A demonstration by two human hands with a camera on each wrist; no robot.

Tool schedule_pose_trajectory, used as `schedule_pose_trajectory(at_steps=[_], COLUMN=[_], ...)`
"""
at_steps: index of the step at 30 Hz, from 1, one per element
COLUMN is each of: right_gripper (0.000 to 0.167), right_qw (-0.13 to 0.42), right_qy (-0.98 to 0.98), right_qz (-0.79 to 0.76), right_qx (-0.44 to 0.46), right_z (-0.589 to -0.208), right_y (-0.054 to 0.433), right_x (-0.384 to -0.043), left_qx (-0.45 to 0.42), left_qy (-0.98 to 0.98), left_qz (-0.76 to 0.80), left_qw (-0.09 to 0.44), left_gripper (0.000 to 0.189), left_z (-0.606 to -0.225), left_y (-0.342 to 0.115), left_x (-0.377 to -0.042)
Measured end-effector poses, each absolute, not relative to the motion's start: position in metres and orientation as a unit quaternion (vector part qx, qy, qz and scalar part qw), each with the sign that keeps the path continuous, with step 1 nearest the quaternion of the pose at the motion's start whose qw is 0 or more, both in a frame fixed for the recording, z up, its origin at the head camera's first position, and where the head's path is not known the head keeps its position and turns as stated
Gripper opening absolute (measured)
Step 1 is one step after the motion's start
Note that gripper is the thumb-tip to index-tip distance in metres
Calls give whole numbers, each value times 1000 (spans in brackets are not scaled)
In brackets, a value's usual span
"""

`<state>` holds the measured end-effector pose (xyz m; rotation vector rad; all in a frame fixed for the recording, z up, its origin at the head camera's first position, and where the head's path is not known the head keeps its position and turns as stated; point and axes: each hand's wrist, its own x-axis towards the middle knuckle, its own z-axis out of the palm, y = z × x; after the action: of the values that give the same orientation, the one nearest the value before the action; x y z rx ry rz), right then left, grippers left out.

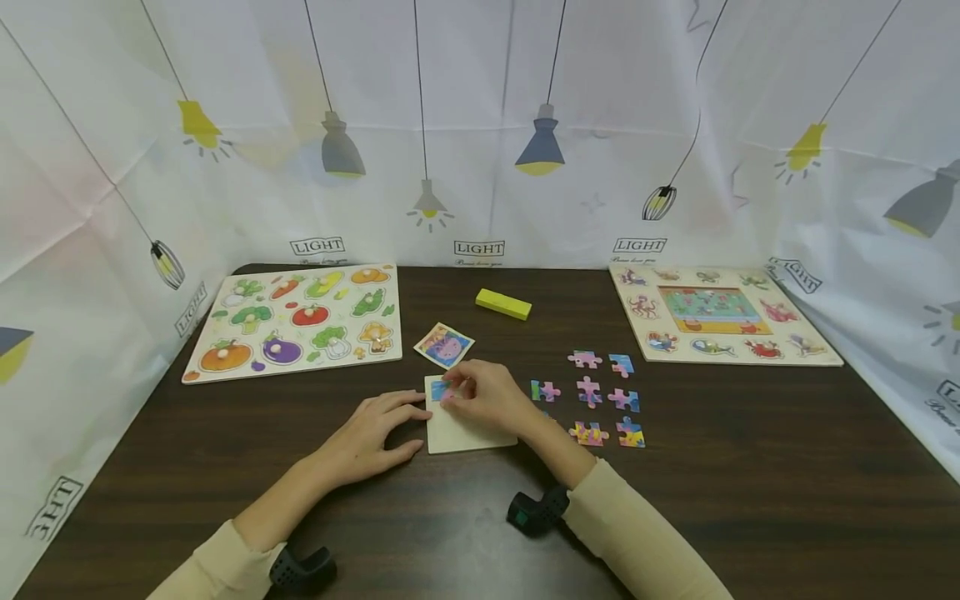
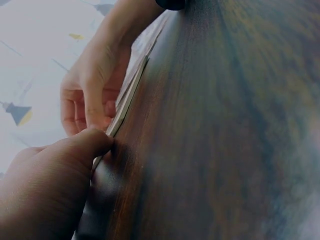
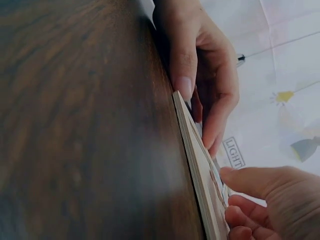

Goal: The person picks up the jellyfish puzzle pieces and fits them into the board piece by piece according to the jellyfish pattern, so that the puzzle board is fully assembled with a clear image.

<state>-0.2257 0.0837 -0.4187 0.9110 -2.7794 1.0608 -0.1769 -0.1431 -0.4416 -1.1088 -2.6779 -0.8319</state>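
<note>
A small square wooden puzzle tray (image 1: pixel 459 435) lies flat on the dark table, mostly bare. My left hand (image 1: pixel 366 435) rests at its left side, fingers fairly straight and fingertips at the edge; the left wrist view shows the thumb (image 2: pixel 95 142) there too. Over the tray's upper left corner, my right hand (image 1: pixel 491 398) pinches a blue and pink jigsaw piece (image 1: pixel 438 390) between thumb and curled fingers, partly hiding it. In the right wrist view, that thumb (image 3: pixel 250 181) is low over the tray's face (image 3: pixel 202 172).
Several loose jigsaw pieces (image 1: pixel 588 390) lie right of the tray. Behind it are a square picture card (image 1: pixel 444 345) and a yellow block (image 1: pixel 503 304). A vegetable puzzle board (image 1: pixel 341 335) lies back left, a sea-animal board (image 1: pixel 637 333) back right. A printed curtain (image 1: pixel 480 125) hangs behind.
</note>
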Motion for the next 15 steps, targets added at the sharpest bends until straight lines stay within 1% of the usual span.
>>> schedule_pose_trajectory(at_steps=[5,15], right_gripper=[26,25], right_qw=[39,40], right_qy=[-888,-900], right_qz=[343,329], right_qx=[304,283], right_z=[-413,-399], right_y=[91,109], right_x=[-228,-232], left_qx=[-365,-363], left_qy=[-889,-890], left_qz=[-271,-271], left_qw=[52,51], left_gripper=[33,34], left_z=[-442,-442], left_y=[-143,-143], left_x=[-178,-177])
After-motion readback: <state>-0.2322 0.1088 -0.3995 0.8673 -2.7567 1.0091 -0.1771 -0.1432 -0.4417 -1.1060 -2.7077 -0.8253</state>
